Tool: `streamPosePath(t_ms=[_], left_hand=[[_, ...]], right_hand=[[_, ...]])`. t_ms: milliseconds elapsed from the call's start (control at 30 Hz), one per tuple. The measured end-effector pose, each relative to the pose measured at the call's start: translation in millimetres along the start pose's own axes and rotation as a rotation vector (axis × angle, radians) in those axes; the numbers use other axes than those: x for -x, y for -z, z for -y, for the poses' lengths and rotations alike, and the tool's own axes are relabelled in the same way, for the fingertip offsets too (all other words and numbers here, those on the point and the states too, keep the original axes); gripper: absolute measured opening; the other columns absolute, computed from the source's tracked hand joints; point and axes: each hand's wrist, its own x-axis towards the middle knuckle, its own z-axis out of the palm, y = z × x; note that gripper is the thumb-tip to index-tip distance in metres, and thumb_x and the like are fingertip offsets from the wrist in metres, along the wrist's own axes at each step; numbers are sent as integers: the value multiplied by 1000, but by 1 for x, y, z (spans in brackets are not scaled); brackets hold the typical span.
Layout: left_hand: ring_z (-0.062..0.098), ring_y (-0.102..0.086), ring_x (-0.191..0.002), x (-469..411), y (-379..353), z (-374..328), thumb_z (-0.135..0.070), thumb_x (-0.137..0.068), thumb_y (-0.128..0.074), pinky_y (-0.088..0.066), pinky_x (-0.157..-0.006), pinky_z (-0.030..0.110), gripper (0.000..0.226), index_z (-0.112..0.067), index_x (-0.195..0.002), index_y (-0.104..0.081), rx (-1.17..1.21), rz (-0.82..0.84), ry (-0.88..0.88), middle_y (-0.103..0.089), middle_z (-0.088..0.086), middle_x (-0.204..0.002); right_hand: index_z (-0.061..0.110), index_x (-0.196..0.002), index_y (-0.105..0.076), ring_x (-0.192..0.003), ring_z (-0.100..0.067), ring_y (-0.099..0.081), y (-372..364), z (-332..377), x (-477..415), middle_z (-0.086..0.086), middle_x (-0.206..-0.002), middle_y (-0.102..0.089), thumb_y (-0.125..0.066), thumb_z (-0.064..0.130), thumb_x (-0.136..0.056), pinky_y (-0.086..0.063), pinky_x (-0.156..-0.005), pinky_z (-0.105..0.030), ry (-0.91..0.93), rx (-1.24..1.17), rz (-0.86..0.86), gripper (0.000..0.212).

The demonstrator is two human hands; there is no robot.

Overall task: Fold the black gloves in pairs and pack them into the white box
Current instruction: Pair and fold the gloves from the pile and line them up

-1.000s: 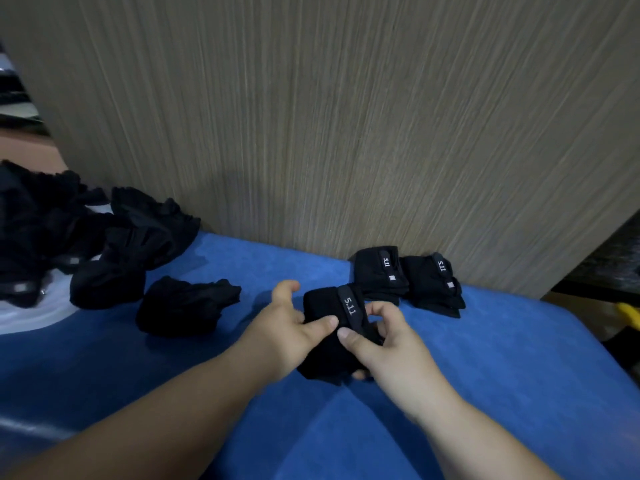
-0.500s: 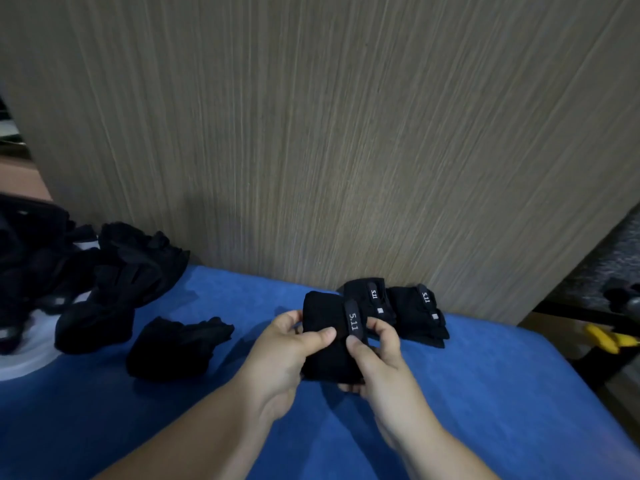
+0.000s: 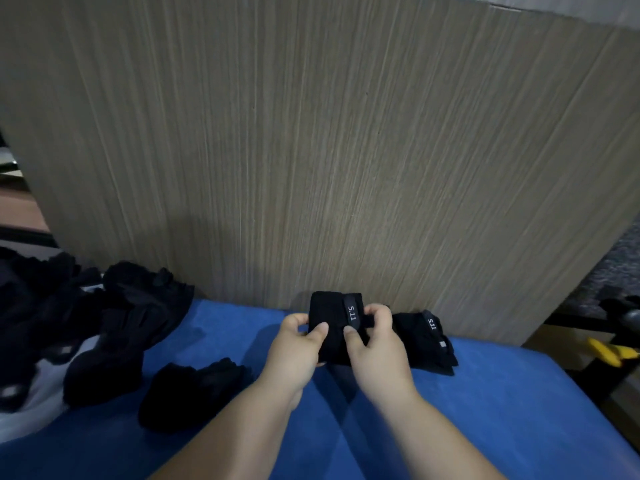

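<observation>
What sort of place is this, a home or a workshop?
Likely a packing workstation, not certain: a heap of loose black gloves on a blue-covered table, a folded pair by the wood-grain board, the left hand and right hand gripping a strapped pair.

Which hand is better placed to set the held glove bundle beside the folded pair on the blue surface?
Right, probably. The right hand grips the bundle on the side nearest the folded pair; the left hand would cross over.

Folded glove pair (image 3: 329, 311) (strap reading 5.11) held upright beside another folded pair (image 3: 415, 341); loose gloves (image 3: 138, 306) lie left
</observation>
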Motion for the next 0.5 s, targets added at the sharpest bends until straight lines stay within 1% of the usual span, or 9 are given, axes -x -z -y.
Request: streamPosePath(t_ms=[100, 200, 267, 367, 467, 500], left_hand=[[21, -67, -90, -19, -3, -6, -18, -95, -57, -55, -71, 31, 20, -22, -112, -47, -39, -12, -8, -67, 7, -100], [20, -66, -90, -32, -6, -6, -18, -94, -57, -57, -76, 34, 23, -23, -113, -44, -81, -15, 2, -64, 4, -98], [21, -65, -90, -37, -7, -2, -18, -94, -56, -57, -80, 36, 28, -22, -119, -44, -129, -7, 9, -64, 5, -100], [22, -65, -91, -45, -8, 6, -22, -94, -56, -56, -85, 43, 40, -21, -131, -40, -252, 1, -7, -64, 5, -104], [19, -61, -94, -49, -6, 10, -24, -95, -54, -52, -80, 34, 48, -21, -138, -32, -475, -5, -54, -62, 3, -111], [19, -60, -97, -50, -6, 12, -24, -95, -54, -50, -79, 32, 51, -22, -140, -30, -537, -11, -83, -60, 3, -115]], right_hand=[[27, -117, -41, -85, -16, -63, -1, 6, -14, 3, -91, -66, -55, 35, -92, -51, -73, -35, 61, 199, -30, 30], [26, -123, -38, -100, -22, -58, 0, 5, -26, 1, -98, -67, -53, 43, -91, -47, -82, -36, 97, 408, -76, 39], [27, -128, -35, -105, -21, -53, -2, 2, -31, 4, -100, -67, -49, 45, -91, -41, -89, -37, 119, 527, -84, 43], [30, -135, -28, -111, -20, -48, -5, -3, -35, 6, -104, -66, -45, 48, -91, -31, -93, -38, 143, 678, -71, 50], [37, -142, -19, -120, -19, -39, -8, -12, -37, 7, -117, -56, -46, 50, -90, -26, -99, -40, 144, 772, -45, 60], [39, -142, -21, -123, -18, -37, -11, -15, -38, 7, -122, -52, -46, 50, -90, -25, -100, -41, 163, 801, -40, 59]])
